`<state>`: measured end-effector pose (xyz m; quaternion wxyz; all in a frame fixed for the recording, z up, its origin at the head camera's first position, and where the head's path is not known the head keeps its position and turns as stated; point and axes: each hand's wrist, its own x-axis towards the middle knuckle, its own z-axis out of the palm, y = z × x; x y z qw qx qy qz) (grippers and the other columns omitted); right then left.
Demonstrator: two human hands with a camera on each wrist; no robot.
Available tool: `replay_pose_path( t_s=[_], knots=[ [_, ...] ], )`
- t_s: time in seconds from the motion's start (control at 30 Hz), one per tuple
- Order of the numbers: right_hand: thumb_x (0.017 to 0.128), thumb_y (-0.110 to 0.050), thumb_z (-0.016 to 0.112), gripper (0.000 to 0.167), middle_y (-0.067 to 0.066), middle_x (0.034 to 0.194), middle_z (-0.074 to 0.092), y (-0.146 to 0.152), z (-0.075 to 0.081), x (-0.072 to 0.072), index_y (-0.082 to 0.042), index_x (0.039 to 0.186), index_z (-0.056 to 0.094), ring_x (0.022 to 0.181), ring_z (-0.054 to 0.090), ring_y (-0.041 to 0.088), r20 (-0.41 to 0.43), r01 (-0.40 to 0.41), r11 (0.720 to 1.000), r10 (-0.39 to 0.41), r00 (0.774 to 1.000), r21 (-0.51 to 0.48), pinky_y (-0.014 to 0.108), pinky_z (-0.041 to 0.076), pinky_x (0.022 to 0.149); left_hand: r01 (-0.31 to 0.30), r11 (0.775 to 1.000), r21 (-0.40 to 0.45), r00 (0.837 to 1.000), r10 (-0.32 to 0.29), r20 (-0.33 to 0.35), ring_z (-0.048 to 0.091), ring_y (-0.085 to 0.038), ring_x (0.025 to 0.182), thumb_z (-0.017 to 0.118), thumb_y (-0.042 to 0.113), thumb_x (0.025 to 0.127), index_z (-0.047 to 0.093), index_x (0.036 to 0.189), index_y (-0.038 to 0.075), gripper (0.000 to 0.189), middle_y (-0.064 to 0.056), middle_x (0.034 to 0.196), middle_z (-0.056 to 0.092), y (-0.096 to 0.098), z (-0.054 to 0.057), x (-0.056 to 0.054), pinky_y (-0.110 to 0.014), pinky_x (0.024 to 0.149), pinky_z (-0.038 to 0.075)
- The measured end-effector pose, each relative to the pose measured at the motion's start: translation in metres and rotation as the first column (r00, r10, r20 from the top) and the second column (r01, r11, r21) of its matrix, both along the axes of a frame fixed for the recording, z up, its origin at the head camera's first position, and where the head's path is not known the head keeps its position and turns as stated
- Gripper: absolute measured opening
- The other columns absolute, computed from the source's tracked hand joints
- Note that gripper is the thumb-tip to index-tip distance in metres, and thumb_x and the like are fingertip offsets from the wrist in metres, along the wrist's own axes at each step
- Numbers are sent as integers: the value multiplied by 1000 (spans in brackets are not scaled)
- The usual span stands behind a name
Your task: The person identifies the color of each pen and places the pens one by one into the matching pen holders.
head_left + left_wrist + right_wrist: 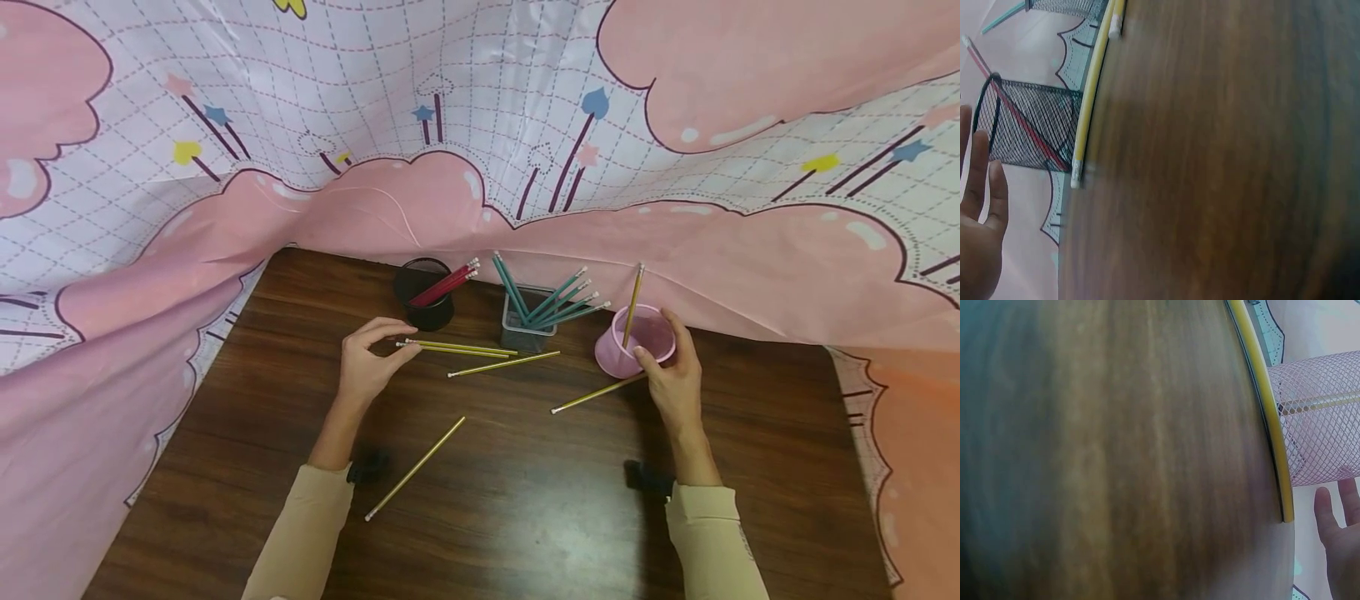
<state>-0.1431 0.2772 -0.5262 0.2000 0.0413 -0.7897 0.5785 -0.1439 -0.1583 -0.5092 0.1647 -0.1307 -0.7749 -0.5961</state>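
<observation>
In the head view my left hand [366, 360] reaches over the eraser ends of two yellow pencils [465, 348] lying side by side. Its thumb and index finger are apart, and its fingers [997, 194] look extended in the left wrist view. My right hand [677, 379] holds a pink mesh pencil cup [611, 354] from its right side, thumb at the near rim, fingers around the far side. One yellow pencil [634, 300] leans upright inside that cup. Another yellow pencil [592, 396] lies in front of it, one end close to the right thumb.
A black mesh cup [433, 318] with red pencils [442, 287] stands at the back. Beside it, a clear grey box [525, 339] contains several teal pencils [558, 298]. More yellow pencils lie mid-table [502, 364] and nearer the front [416, 468]. A patterned curtain [450, 200] borders the table.
</observation>
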Motion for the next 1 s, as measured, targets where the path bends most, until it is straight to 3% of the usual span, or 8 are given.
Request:
replay_pose_path(
  t_s=[0.13, 0.2, 0.4, 0.63, 0.73, 0.87, 1.0],
  knots=[
    [82, 15, 69, 68, 25, 143, 47, 0, 0, -1, 3, 144, 45, 130, 44, 39, 4, -10, 1000, 10, 1000, -5, 44, 36, 111, -45, 999, -25, 999, 45, -15, 65, -31, 97, 84, -5, 75, 76, 91, -6, 19, -19, 98, 70, -7, -5, 1, -28, 95, 49],
    [83, 15, 70, 68, 25, 143, 47, -1, 0, -2, 3, 145, 45, 130, 44, 39, 6, -13, 1000, 13, 1000, -4, 44, 36, 111, -61, 998, -24, 998, 61, -17, 65, -31, 97, 83, -5, 75, 76, 91, -6, 16, -19, 98, 70, -11, -8, 1, -25, 95, 48],
    [82, 14, 71, 67, 24, 143, 49, 1, -1, 0, 2, 144, 47, 131, 45, 35, -9, 11, 1000, -11, 1000, 22, 35, 35, 111, -74, 997, -29, 997, 73, -16, 65, -27, 98, 82, -4, 78, 77, 91, -5, 14, -19, 99, 70, -20, -12, -2, -26, 96, 48],
    [83, 11, 72, 68, 23, 143, 49, 2, -3, 0, 1, 145, 46, 130, 45, 39, -10, -1, 1000, 1, 1000, 31, 44, 35, 112, -82, 996, -35, 996, 81, -25, 65, -25, 97, 81, -9, 76, 77, 89, -4, 14, -19, 97, 70, -30, -18, -8, -24, 94, 48],
    [83, 11, 72, 68, 23, 143, 49, 2, -3, 0, 1, 144, 47, 130, 45, 39, -11, 2, 1000, -2, 1000, 29, 41, 35, 112, -79, 994, -73, 997, 79, -5, 64, -29, 98, 82, -8, 76, 77, 90, -5, 16, -18, 99, 70, -32, -20, -11, -28, 96, 48],
    [82, 11, 73, 68, 23, 143, 49, 2, -3, 0, 0, 144, 47, 130, 45, 37, -11, 10, 999, -10, 1000, 34, 38, 36, 112, -61, 988, -139, 997, 66, 36, 62, -34, 103, 83, -4, 77, 77, 94, -4, 18, -18, 103, 70, -33, -26, -14, -44, 99, 46],
    [82, 12, 72, 68, 23, 143, 49, 1, -2, 1, 1, 144, 47, 130, 45, 38, -8, 14, 1000, -14, 1000, 25, 39, 36, 111, -43, 986, -158, 997, 53, 61, 63, -29, 103, 85, 7, 78, 80, 95, 6, 18, -10, 104, 71, -40, -49, -24, -50, 99, 46]
  ],
)
